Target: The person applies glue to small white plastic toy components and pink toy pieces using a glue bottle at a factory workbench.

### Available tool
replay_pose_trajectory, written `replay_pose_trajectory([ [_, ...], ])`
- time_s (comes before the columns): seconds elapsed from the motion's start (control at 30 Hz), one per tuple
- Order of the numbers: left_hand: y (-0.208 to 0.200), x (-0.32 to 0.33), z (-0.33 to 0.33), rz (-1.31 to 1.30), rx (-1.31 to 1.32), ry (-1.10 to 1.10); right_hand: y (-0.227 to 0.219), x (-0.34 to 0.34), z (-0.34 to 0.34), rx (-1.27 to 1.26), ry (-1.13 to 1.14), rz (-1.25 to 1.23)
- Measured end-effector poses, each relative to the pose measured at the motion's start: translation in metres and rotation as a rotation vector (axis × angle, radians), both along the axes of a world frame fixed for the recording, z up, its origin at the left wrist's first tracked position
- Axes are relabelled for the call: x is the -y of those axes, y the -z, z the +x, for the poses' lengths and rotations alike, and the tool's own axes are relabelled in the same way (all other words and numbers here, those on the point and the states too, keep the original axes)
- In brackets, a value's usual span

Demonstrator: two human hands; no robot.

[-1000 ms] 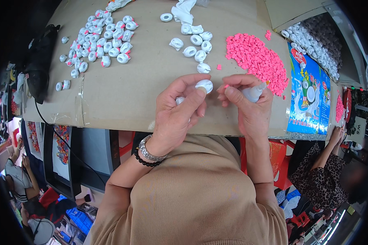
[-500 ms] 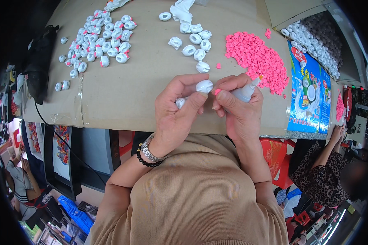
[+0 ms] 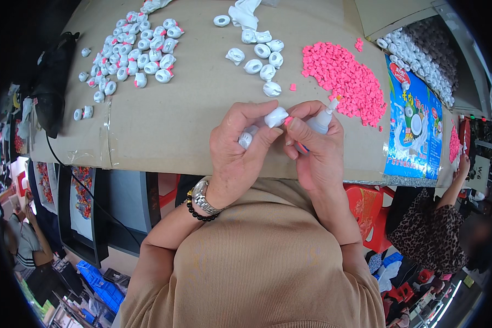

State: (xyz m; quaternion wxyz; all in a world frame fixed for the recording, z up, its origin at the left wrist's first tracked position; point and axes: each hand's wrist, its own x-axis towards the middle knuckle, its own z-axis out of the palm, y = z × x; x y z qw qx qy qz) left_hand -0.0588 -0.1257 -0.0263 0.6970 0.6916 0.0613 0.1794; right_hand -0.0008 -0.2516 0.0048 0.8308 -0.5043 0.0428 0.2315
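Note:
My left hand (image 3: 232, 150) pinches a small white toy head (image 3: 275, 117) with pointed ears between thumb and fingers. More white heads (image 3: 246, 139) lie tucked in its palm, partly hidden. Close on the right, my right hand (image 3: 318, 153) grips a small pink bow-like piece (image 3: 288, 121) between thumb and forefinger, at the head's edge; whether it is stuck on, I cannot tell. The same right hand also keeps a clear squeeze bottle (image 3: 321, 120) with an orange-tipped nozzle, pointing up and away.
Beyond my right hand lies a heap of pink pieces (image 3: 344, 76). Several white heads (image 3: 262, 51) and a white cloth (image 3: 244, 13) are at the far middle. White heads with pink pieces (image 3: 139, 46) cluster far left. A blue printed sheet (image 3: 415, 120) and a co-worker (image 3: 434, 229) are on the right.
The white head has turned in my left fingers, and the pink piece now meets its edge. The bottle has shifted slightly left. The co-worker's arm at the right has moved up.

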Motion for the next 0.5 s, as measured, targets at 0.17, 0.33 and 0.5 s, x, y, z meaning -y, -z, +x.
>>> replay_pose_trajectory([
  [0.17,-0.0024,0.0008,-0.0002,0.029,0.034,-0.006,0.0002,0.0019,0.0014,-0.115,-0.068,0.069],
  [0.33,-0.0009,0.0022,-0.0014,0.012,0.083,0.000,0.0008,0.0014,-0.0017,-0.220,-0.082,0.175],
  [0.5,-0.0029,-0.0011,-0.0014,0.067,0.088,-0.005,0.0006,0.0010,-0.0015,-0.255,-0.098,0.212],
])
